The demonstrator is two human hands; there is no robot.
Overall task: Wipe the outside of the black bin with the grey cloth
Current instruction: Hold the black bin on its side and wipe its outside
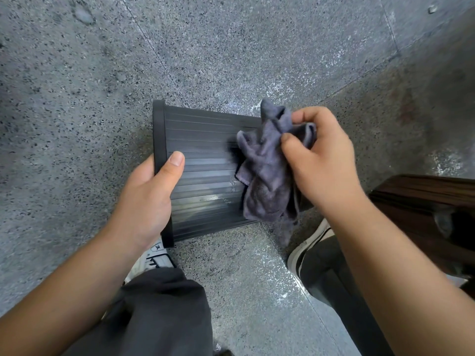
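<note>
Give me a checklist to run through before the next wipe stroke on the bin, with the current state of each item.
1. Left hand holds the black bin at its rim end, thumb on the ribbed side: ok.
2. Right hand grips the grey cloth: ok.
3. Cloth lies over the bin's ribbed outside: ok; how firmly it presses, cannot tell.
4. Cloth spread flat for wiping: not ok, it is bunched and hanging.
5. Ribbed side clean: not ok, pale smears show near the cloth.
6. Bin's far side and base: cannot tell, hidden.
</note>
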